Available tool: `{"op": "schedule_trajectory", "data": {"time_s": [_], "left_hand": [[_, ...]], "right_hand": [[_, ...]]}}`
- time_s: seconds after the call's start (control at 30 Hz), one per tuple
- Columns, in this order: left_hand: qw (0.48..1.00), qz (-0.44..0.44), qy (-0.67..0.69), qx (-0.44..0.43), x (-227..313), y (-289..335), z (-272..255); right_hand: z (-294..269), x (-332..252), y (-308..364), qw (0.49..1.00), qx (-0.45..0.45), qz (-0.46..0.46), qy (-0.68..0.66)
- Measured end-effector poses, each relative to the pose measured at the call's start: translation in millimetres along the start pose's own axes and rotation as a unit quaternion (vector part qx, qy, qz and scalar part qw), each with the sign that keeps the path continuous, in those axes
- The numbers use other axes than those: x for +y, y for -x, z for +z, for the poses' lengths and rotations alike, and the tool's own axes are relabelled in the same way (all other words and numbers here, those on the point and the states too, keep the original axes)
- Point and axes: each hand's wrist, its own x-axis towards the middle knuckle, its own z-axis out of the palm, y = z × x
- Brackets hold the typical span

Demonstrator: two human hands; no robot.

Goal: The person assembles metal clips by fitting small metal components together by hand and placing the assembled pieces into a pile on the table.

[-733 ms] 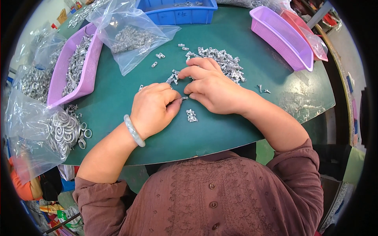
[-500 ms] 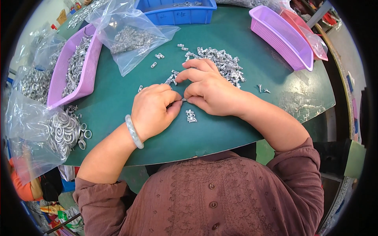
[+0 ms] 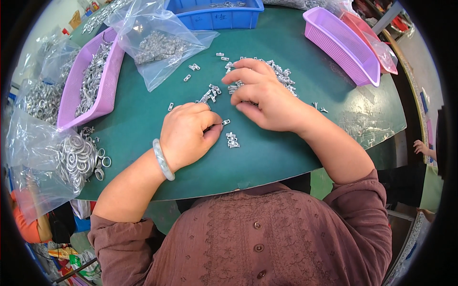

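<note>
Between thumb and forefinger, my left hand [image 3: 187, 128] pinches a small silver metal link [image 3: 225, 122], whose free end sticks out to the right. My right hand [image 3: 267, 97] hovers over the near side of a heap of small metal links [image 3: 286, 78], fingers apart and curved. Nothing shows in its grasp, though the undersides of the fingers are hidden. A little stack of metal links [image 3: 232, 140] lies on the green table just below the pinched one. Beyond my left hand is a loose cluster of links [image 3: 210, 94].
At left stand a purple basket [image 3: 117, 71] of metal parts, a clear bag [image 3: 162, 47] of small pieces and a pile of silver rings [image 3: 78, 159]. A blue bin [image 3: 217, 21] is at the back, a purple basket [image 3: 341, 47] at right. Another person's hand [image 3: 421, 147] shows far right.
My right hand has let go of the link area and moved up and right toward the heap, its fingers opening. My left hand keeps its pinch. Another person's hand has appeared at far right.
</note>
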Motion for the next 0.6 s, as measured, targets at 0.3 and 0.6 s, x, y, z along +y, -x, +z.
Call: {"op": "schedule_trajectory", "data": {"time_s": [0.3,0.6], "left_hand": [[0.996,0.076,0.046,-0.014,-2.8,-0.4,-0.1],[0.996,0.055,0.062,-0.017,1.4,-2.3,-7.4]], "right_hand": [[3.5,-1.7,2.7,0.999,-0.036,0.006,0.032],[1.1,-0.9,1.5,0.999,-0.032,0.009,0.041]]}}
